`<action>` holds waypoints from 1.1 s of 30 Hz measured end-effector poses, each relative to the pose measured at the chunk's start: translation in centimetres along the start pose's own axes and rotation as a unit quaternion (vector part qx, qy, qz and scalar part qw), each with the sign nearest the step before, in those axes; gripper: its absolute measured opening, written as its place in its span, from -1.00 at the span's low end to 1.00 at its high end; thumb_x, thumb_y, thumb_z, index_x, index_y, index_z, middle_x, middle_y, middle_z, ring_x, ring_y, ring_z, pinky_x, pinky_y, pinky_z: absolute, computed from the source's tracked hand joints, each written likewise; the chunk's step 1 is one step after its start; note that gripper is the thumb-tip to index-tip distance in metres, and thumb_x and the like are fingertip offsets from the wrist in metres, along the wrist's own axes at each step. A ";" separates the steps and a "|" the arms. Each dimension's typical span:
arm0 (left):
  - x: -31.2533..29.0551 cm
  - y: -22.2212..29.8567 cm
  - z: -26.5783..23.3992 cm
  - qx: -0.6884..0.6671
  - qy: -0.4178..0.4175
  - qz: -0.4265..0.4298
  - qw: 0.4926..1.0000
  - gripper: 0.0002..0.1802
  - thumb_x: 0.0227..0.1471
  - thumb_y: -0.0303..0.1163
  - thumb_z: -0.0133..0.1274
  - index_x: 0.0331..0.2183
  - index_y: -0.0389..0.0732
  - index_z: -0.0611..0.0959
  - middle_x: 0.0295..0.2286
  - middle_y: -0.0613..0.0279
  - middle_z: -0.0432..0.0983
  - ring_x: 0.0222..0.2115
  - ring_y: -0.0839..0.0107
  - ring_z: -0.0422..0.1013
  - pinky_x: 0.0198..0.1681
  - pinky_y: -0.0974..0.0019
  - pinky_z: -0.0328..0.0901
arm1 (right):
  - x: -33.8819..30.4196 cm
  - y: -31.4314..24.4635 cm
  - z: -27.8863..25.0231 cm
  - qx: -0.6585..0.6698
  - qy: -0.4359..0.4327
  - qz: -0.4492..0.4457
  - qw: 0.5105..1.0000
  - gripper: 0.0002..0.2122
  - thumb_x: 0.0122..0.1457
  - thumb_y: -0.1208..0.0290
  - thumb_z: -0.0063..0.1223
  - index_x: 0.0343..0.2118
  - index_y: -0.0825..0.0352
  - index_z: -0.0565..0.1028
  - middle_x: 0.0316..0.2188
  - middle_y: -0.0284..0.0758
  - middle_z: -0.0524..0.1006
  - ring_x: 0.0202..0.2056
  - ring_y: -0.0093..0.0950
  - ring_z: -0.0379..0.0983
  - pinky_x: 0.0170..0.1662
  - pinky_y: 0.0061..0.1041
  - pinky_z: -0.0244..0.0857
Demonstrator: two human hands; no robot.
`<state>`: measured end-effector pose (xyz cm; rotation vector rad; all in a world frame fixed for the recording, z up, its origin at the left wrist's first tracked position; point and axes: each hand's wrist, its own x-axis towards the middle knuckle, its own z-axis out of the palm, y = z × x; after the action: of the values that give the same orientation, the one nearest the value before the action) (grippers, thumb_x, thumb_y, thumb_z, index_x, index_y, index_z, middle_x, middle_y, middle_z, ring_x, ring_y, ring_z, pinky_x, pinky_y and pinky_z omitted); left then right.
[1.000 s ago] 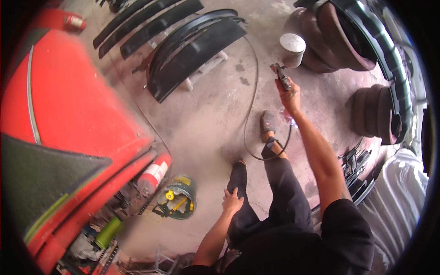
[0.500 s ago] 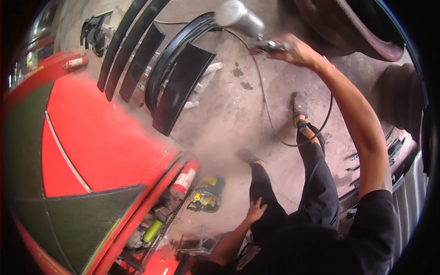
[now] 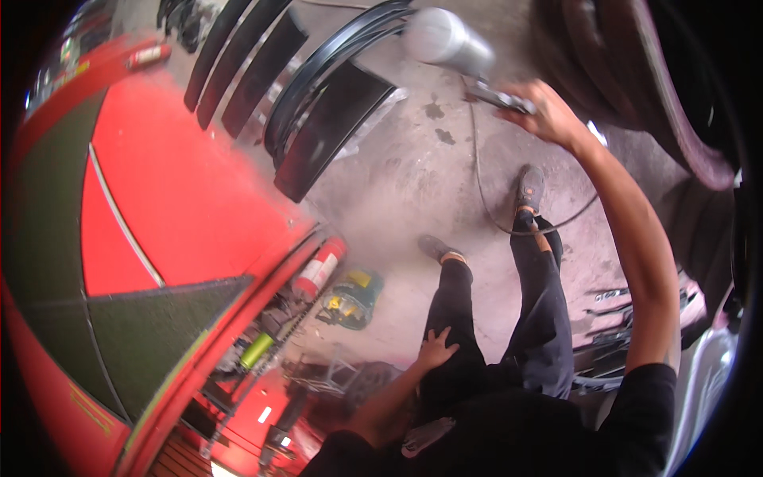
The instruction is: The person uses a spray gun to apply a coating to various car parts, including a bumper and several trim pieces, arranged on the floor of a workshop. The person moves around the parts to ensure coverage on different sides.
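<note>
My right hand, at the end of an outstretched arm, is closed around the grip of a spray gun with a pale cup. A thin hose loops from the gun's side down past my lower legs. Left of the gun, apart from it, a dark curved panel stands tilted. Several bent dark rings or trims sit behind that panel. My left hand rests on my left thigh, fingers spread, holding nothing. Pale mist hangs over the floor between the panel and my feet.
On the left is a large red surface with dark green covering. Beside its edge are a red cylinder with a white label and a green bucket. Long dark strips stand farther off. Large dark rounded forms are at right.
The whole view has shifted, with the panels now higher in the picture. The spray gun and my right hand appear farther right and slightly lower. My left hand stays on my thigh.
</note>
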<state>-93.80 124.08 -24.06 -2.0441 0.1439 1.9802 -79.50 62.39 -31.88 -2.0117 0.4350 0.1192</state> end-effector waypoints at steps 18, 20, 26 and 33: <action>7.0 -16.4 -0.4 -0.107 0.131 0.032 0.985 0.03 0.03 0.12 0.21 0.41 0.19 0.10 0.28 -0.40 0.01 0.13 -0.40 0.31 0.15 -0.15 0.35 | -1.3 -24.5 43.5 0.073 0.102 0.023 0.992 -0.72 0.25 0.37 0.23 -0.03 0.38 0.57 -0.32 0.01 0.64 -0.31 -0.02 0.62 -0.26 -0.21 0.46; 7.8 -19.1 1.3 -0.139 0.138 0.047 0.980 0.03 0.03 0.12 0.21 0.41 0.20 0.11 0.27 -0.38 0.04 0.11 -0.37 0.34 0.12 -0.14 0.37 | -0.7 -29.1 49.9 0.069 0.066 -0.005 0.995 -0.72 0.25 0.36 0.23 -0.04 0.38 0.57 -0.31 0.02 0.64 -0.31 -0.02 0.62 -0.26 -0.21 0.46; 9.0 -25.9 3.1 -0.256 0.132 0.097 0.953 0.01 0.03 0.13 0.20 0.41 0.22 0.13 0.26 -0.38 0.05 0.12 -0.31 0.34 0.09 -0.12 0.39 | -1.5 -37.5 63.2 -0.062 0.014 -0.042 0.997 -0.71 0.26 0.27 0.20 -0.08 0.36 0.57 -0.30 0.03 0.63 -0.29 0.08 0.57 -0.23 -0.04 0.43; 9.0 -27.8 2.5 -0.299 0.129 0.115 0.939 -0.06 0.04 0.07 0.17 0.39 0.16 0.21 0.28 -0.38 0.11 0.21 -0.25 0.28 0.19 -0.19 0.28 | 6.8 -37.0 63.2 -0.063 0.156 -0.008 0.986 -0.67 0.24 0.23 0.21 -0.04 0.32 0.59 -0.36 0.01 0.63 -0.30 -0.04 0.59 -0.21 -0.12 0.43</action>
<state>-88.21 152.44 -29.18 -2.7819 -0.2052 2.0546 -53.52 131.24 -32.00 -2.1652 0.6230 -0.1859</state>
